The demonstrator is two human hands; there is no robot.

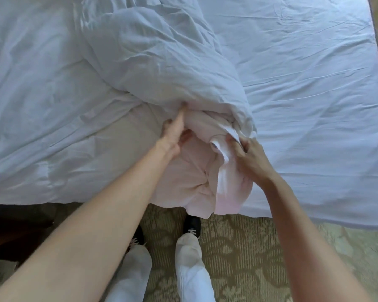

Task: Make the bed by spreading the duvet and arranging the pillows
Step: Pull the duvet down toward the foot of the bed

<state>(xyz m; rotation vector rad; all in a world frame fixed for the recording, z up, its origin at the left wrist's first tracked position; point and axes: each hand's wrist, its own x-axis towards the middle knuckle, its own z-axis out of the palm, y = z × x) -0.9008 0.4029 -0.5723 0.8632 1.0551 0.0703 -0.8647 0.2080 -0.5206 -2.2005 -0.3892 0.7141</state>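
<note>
Pinching duvet [162,68] folds, both hands (curled grip).

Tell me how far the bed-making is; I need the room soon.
Done: little. The white crumpled duvet lies bunched on the pale fitted sheet. In hand: left hand and right hand grip its bundled end. Left: spreading it; no pillows in view.

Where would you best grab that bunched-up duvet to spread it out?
Probably at its near end by the bed's edge, coming from the foot side. There the duvet gathers into a graspable wad, where the left hand and right hand already hold it. Farther up it lies heaped on the sheet, harder to pull flat.
</note>
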